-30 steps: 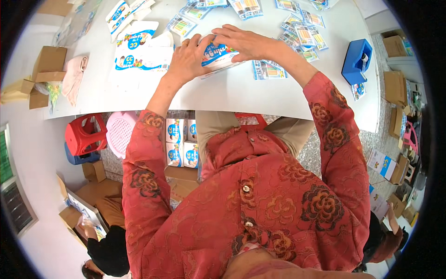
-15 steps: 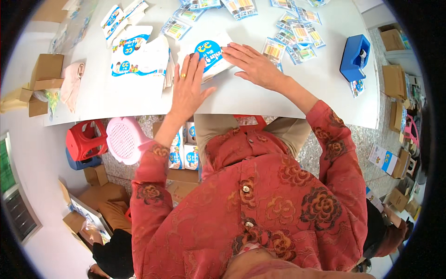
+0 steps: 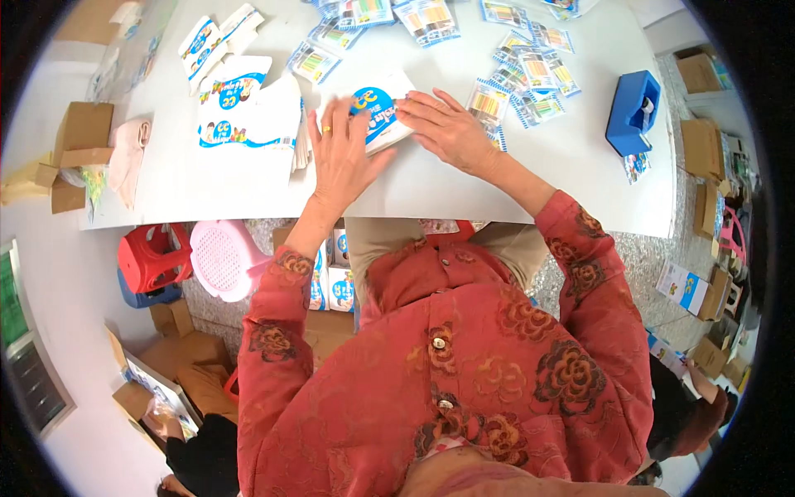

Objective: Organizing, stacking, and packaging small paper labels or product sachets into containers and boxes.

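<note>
A white carton with blue print (image 3: 387,88) lies in front of me on the white table. My left hand (image 3: 341,164) rests along its left side, fingers stretched out and a ring on one of them; the fingertips are slightly blurred. From the right, my right hand (image 3: 454,139) lies flat with its fingertips on the carton's right part. Neither hand is closed around it, and the fingers cover part of the print. Just left of my left hand is a stack of flat white-and-blue cartons (image 3: 269,112).
Clear packets of coloured sticks (image 3: 489,103) lie right of the carton, with more packets (image 3: 426,21) farther back. A blue tape dispenser (image 3: 631,112) stands at the right. More cartons (image 3: 203,45) lie far left. Below the table edge are red (image 3: 157,255) and pink stools (image 3: 222,258).
Both hands and the carton sit slightly lower in the view, as does the table edge. The right hand's fingers are bent a little more. Both hands remain at the carton.
</note>
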